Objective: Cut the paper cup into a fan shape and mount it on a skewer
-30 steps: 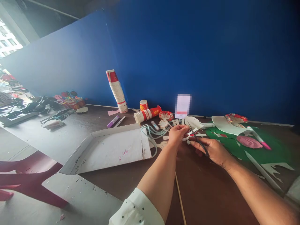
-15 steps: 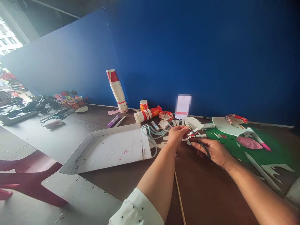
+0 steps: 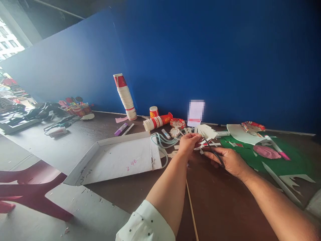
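scissors (image 3: 213, 151), partly hidden by the right hand (image 3: 232, 162) gripping them, point toward paper (image 3: 198, 147) the left hand (image 3: 189, 142) pinches and partly covers.

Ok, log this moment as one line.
left hand: pinching cut paper, partly hidden | right hand: holding black scissors, blades toward left hand | left of hands: white cardboard tray | behind tray: leaning paper-cup stack

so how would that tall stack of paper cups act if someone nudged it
The stack of paper cups would probably tip easily, since it is tall, narrow and appears to lean. It is likely light for its size, as the cups look thin-walled. Nested closely, they might lift together, though the red cup on top could come off.
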`<state>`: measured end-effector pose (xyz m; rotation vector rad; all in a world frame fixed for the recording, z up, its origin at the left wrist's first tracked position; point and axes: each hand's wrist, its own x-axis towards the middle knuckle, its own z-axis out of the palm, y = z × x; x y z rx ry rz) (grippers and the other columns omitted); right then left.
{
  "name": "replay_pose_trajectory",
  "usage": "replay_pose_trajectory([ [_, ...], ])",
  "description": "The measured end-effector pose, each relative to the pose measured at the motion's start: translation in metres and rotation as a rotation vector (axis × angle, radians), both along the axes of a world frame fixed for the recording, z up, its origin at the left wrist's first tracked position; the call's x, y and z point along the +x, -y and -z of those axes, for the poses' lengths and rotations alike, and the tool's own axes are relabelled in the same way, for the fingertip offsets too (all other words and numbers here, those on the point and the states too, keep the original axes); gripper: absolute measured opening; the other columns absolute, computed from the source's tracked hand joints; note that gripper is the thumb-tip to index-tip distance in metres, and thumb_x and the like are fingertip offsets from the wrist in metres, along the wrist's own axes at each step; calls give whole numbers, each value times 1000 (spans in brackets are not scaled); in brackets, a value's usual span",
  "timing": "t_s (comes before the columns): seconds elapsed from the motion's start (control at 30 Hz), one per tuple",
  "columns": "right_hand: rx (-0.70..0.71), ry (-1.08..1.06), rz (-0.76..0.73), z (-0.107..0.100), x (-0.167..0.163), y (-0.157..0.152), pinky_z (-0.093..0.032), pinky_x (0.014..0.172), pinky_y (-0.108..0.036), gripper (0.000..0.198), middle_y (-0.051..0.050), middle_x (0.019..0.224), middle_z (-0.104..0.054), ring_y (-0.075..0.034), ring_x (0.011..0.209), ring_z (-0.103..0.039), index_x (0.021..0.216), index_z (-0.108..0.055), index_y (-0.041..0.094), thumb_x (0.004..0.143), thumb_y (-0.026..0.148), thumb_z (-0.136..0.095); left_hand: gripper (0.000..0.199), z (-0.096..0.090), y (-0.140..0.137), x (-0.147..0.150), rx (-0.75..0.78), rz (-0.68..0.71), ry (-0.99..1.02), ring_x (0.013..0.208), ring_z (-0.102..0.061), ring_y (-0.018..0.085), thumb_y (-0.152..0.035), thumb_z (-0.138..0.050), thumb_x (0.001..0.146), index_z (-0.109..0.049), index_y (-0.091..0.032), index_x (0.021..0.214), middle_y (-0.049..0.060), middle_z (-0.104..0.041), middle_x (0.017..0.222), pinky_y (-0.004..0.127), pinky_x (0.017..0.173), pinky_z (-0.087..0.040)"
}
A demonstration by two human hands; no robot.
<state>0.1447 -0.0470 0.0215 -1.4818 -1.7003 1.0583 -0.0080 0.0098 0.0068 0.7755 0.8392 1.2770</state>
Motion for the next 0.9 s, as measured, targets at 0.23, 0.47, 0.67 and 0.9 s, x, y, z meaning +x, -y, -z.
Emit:
replay_pose_trajectory([
  [0.23,-19,-15,-12,3,2,-2,-47,53,-28,54,3,56,-62,-14,50,-57,109,-76,21,69,57,-74,30,-1,0,-1,7,12,44,65,-57,10,-33,-84,61,-64,-14,70,2,-62,68,25,67,-46],
  [0.47,-53,-51,-6,-3,0,3,-48,54,-28,63,1,59,-63,-13,51,-56,110,-75,18,67,64,-73,36,-1,-2,-2,33,71,42,58,-53,8,-36,-87,56,-62,-13,67,-1,-59,62,25,68,-45],
  [0.67,-44,-37,-12,-6,-1,5,-47,54,-27,63,1,59,-63,-13,52,-56,113,-74,18,70,65,-71,37,-2,-1,-4,58,107,33,58,-52,8,-38,-87,56,-62,-14,68,-1,-59,62,26,69,-45],
  [0.9,-26,-32,4,-7,0,6,-47,53,-28,63,0,58,-62,-14,51,-56,110,-76,19,69,67,-70,37,-5,0,-4,30,109,20,59,-53,8,-38,-87,56,-62,-13,67,0,-58,62,26,69,-45],
])
